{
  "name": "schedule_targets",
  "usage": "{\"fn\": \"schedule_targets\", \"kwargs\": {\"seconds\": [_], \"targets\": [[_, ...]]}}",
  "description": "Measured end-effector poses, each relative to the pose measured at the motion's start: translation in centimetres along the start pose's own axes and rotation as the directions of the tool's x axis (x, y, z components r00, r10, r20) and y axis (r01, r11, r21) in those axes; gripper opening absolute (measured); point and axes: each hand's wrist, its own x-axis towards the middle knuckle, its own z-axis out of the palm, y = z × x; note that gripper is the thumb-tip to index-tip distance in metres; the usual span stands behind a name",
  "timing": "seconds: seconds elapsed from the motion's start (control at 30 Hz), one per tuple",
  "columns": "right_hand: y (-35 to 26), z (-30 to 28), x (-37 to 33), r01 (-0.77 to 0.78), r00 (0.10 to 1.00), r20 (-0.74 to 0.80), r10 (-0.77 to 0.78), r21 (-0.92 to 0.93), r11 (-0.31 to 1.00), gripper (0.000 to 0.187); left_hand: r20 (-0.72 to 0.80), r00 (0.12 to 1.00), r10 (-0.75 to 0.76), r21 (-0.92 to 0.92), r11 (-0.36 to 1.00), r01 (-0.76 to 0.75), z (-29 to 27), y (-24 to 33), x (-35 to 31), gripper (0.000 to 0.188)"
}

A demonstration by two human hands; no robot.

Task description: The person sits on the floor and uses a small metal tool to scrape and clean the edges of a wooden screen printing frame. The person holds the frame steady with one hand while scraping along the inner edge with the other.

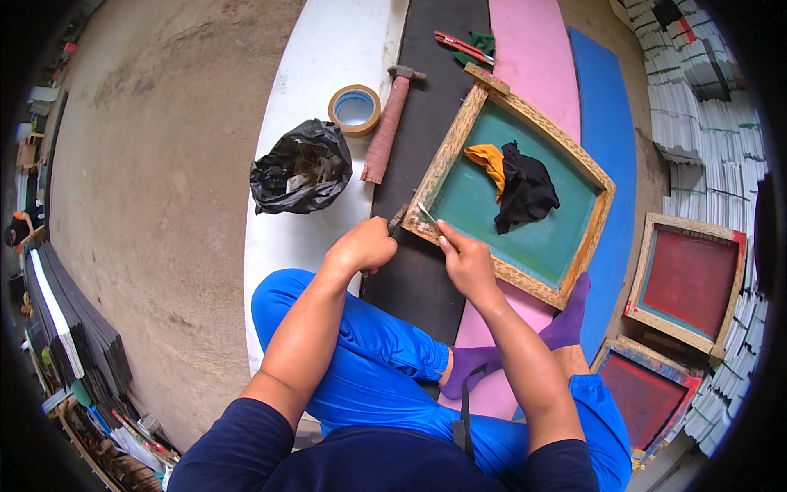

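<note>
A wooden screen-printing frame (pixel 599 215) with green mesh lies tilted in front of me, its near left corner between my hands. My left hand (pixel 363 247) is closed round a dark metal tool (pixel 398 219), whose end meets that corner; its kind is mostly hidden by the fingers. Pinched in my right hand (pixel 469 264) is a thin, pale strip or stick (pixel 425 212), its far end over the same corner. On the mesh rest a crumpled black cloth (pixel 526 190) and a yellow cloth (pixel 489 166).
Left of the frame are a hammer (pixel 386 131) with a wrapped handle, a tape roll (pixel 355 110) and an open black plastic bag (pixel 301 167). A red-handled tool (pixel 464 46) lies beyond. Two red-mesh frames (pixel 689 276) lean at right beside white stacks (pixel 715 176).
</note>
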Motion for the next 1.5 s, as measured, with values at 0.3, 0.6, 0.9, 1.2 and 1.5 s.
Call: {"fn": "schedule_targets", "kwargs": {"seconds": [0.3, 0.6, 0.9, 1.2, 1.5], "targets": [[-0.2, -2.1, 1.6, -0.658, 0.752, 0.453, 0.478, 0.475, 0.584, 0.034, 0.078, 0.997, 0.0, 0.006, 1.0, 0.0, -0.3, -0.9, 1.0, 0.026], [-3.4, -4.3, 3.8, -0.896, 0.383, 0.704, 0.598, 0.44, 0.056, 0.031, 0.114, 0.993, 0.01, -0.013, 1.0, -0.009, -0.7, -1.5, 1.3, 0.025], [-3.6, -2.6, 1.7, -0.262, 0.964, 0.027, 0.266, -0.092, 0.961, 0.028, 0.028, 0.998, 0.062, -0.001, 0.998, -0.062, -0.7, -0.5, 1.2, 0.031], [-4.8, -2.9, 1.8, -0.187, 0.963, 0.102, 0.249, -0.411, 0.892, 0.033, -0.05, 0.996, 0.074, -0.021, 0.997, -0.075, 0.1, -0.3, 0.3, 0.028], [-6.6, -2.5, 3.1, -0.214, 0.901, 0.217, 0.375, -0.53, 0.821, 0.038, -0.058, 0.994, 0.095, 0.072, 0.993, -0.091, 0.4, 0.0, 0.5, 0.026]]}}
